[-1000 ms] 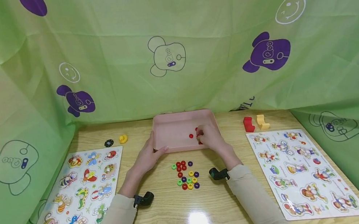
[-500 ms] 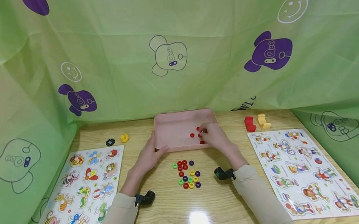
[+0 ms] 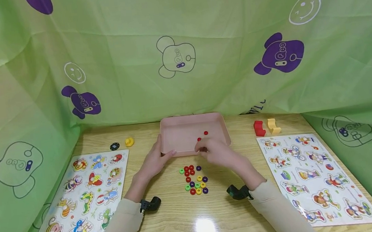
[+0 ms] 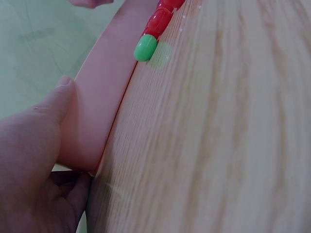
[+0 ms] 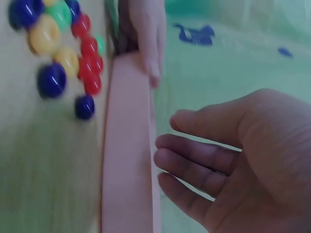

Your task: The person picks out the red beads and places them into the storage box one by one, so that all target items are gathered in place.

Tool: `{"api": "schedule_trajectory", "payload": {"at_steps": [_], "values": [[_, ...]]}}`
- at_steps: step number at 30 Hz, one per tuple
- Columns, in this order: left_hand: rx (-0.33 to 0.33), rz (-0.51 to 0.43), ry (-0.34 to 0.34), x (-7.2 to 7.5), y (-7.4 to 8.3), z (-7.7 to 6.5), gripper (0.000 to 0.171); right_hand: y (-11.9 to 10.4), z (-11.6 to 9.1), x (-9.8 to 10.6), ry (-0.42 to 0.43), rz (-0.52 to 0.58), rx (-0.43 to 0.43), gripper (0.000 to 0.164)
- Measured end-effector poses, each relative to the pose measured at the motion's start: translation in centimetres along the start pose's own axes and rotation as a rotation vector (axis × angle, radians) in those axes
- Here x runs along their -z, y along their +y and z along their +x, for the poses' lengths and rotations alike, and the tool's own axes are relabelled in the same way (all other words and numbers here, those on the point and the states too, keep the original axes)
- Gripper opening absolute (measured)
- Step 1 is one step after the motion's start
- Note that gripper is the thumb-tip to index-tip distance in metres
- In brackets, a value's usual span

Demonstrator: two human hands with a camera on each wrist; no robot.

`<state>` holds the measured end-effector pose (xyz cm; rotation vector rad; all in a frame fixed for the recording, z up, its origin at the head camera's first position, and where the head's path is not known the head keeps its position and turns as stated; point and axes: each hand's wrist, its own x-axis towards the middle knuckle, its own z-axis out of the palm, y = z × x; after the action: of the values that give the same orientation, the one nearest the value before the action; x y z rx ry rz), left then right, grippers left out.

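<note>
A shallow pink tray (image 3: 176, 121) lies at the back middle of the table, with red beads (image 3: 206, 132) inside it. My left hand (image 3: 151, 163) grips its front left corner; in the left wrist view the thumb lies on the tray wall (image 4: 104, 87) and the fingers curl round the corner. Over the front rim hovers my right hand (image 3: 222, 153), fingers loosely bent. The right wrist view shows nothing between the thumb and fingers of this right hand (image 5: 257, 155). In front of the tray is a loose group of red, green, yellow and purple beads (image 3: 192, 172).
A puzzle board with insects (image 3: 88, 190) lies left, and one with figures (image 3: 311, 174) right. At the back left are a yellow duck (image 3: 129, 142) and a black disc (image 3: 114, 146); back right, a red block (image 3: 258, 128) and a yellow block (image 3: 273, 126). Green cloth (image 3: 128, 88) surrounds the table.
My right hand has drawn back from the beads inside the tray, moving left and toward me to the front rim. My left hand keeps its grip on the corner.
</note>
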<state>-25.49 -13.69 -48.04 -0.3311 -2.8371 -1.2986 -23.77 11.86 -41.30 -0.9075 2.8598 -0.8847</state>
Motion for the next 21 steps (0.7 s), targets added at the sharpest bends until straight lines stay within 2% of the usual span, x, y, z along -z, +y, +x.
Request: {"api": "schedule_trajectory", "payload": {"at_steps": [5,9,21], "values": [[-0.006,-0.008,-0.002,0.0,0.1,-0.1,0.089,-1.2,-1.3,-1.0,-0.117,-0.028,0.051,0.013],[-0.007,-0.018,0.001,-0.1,0.1,-0.2,0.089,-1.3,-1.8,-1.8,-0.162,-0.049,0.076,0.011],[-0.006,-0.012,-0.004,0.1,0.1,-0.1,0.088,-0.4,-2.0,-3.2,-0.156,-0.118,0.071,0.01]]}}
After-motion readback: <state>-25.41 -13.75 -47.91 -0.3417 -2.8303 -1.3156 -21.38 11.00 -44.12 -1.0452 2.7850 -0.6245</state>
